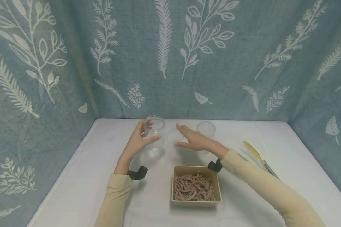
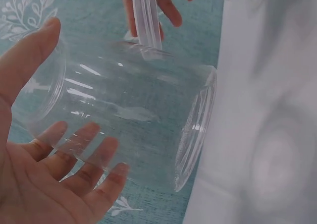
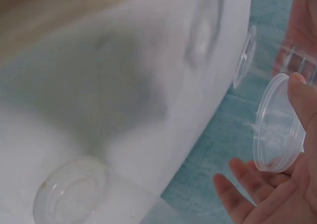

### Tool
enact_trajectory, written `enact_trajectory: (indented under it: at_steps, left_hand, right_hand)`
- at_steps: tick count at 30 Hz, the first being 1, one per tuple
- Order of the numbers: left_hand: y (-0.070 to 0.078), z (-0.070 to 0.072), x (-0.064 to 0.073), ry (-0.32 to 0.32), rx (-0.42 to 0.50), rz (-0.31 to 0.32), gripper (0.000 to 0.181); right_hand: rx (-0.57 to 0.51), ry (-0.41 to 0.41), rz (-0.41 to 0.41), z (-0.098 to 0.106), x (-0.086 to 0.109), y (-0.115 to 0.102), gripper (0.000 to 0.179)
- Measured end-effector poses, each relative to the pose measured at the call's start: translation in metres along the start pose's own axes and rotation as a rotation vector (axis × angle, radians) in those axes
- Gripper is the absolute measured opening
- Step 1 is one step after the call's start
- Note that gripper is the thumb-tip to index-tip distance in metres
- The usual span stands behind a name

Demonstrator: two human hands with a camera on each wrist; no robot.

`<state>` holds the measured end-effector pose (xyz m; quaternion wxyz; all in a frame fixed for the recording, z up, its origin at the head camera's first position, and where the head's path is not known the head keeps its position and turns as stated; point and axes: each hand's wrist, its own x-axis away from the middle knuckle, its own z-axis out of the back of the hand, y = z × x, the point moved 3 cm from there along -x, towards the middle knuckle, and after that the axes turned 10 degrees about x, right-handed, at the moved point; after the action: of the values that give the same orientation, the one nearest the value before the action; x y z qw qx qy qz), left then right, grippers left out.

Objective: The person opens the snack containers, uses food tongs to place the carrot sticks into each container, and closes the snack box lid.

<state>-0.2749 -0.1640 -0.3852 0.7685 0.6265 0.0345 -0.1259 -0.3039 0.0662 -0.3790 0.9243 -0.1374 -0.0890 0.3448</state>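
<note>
My left hand (image 1: 140, 138) holds a clear jar (image 1: 156, 138) upright, thumb on one side and fingers on the other. In the left wrist view the jar (image 2: 133, 115) has an uncovered mouth, and its thick base shows toward the table. Just right of it, my right hand (image 1: 194, 138) grips a round, translucent plastic lid (image 1: 174, 136). The right wrist view shows the thumb at the rim of the lid (image 3: 280, 125) and the fingers spread below. A second clear jar (image 1: 206, 126) stands behind my right wrist, partly hidden by it.
A tan rectangular container (image 1: 196, 203) of brownish strips (image 1: 194, 188) sits in front, between my forearms. To the right lie a yellow spoon (image 1: 253, 150) with a grey handle and a slim pale utensil (image 1: 251, 156), partly behind my right sleeve. A patterned curtain (image 1: 176, 94) hangs behind the white table.
</note>
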Motion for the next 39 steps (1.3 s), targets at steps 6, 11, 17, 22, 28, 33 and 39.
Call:
enact_trajectory:
  at_steps: [6, 11, 17, 22, 28, 33, 39]
  left_hand:
    - [-0.009, 0.003, -0.001, 0.020, 0.019, 0.028, 0.082]
    - [-0.016, 0.004, -0.002, 0.046, 0.058, 0.045, 0.081]
    - [-0.025, 0.007, -0.005, 0.083, 0.123, 0.059, 0.080]
    - [-0.030, 0.010, -0.005, 0.111, 0.157, 0.079, 0.079]
    - [-0.034, 0.010, -0.005, 0.125, 0.190, 0.094, 0.078]
    - [-0.038, 0.010, -0.004, 0.105, 0.228, 0.128, 0.079]
    - [-0.040, 0.014, -0.004, 0.117, 0.235, 0.132, 0.078]
  right_hand:
    - [0.001, -0.053, 0.017, -0.004, -0.008, -0.002, 0.083]
    - [0.006, -0.086, 0.007, -0.002, -0.012, -0.004, 0.082]
    - [0.028, -0.086, -0.016, -0.004, -0.015, -0.006, 0.082]
    - [0.053, -0.088, -0.014, -0.008, -0.021, -0.006, 0.084]
    - [0.055, -0.067, -0.019, -0.007, -0.028, -0.002, 0.083]
    - [0.046, -0.032, -0.015, -0.004, -0.031, -0.004, 0.082]
    - [0.083, -0.034, 0.010, -0.005, -0.032, -0.008, 0.081]
